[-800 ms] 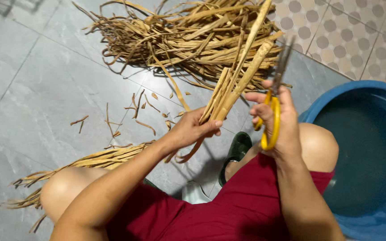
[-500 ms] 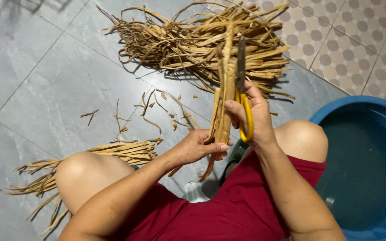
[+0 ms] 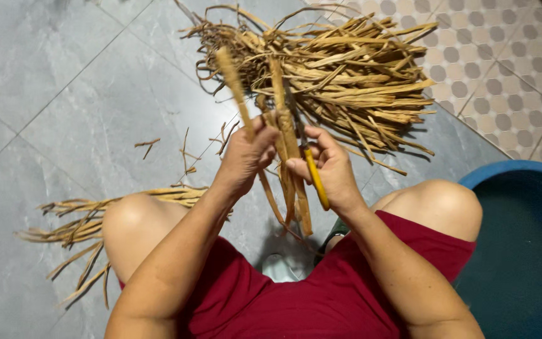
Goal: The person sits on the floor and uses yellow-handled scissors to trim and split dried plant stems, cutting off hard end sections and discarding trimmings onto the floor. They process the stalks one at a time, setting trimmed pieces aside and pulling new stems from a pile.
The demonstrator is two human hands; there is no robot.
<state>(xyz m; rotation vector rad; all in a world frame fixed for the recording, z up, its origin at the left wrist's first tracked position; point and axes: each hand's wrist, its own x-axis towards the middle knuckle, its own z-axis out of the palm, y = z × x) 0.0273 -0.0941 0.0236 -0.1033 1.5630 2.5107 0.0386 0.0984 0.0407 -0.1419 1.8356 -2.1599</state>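
While the left hand (image 3: 246, 157) clenches around one long tan dried-leaf strip (image 3: 232, 78) rising past its fingertips, the right hand (image 3: 330, 169) grasps yellow-handled scissors (image 3: 315, 179) along with several more strips (image 3: 286, 135) pinched under its thumb. Beyond both sets of fingers lies a heap of dried tan strips (image 3: 352, 81); a blue plastic basin (image 3: 522, 182) sits right of the wrist.

No packages, labels, signs or screens show anywhere in this view, on the floor or near the hands.
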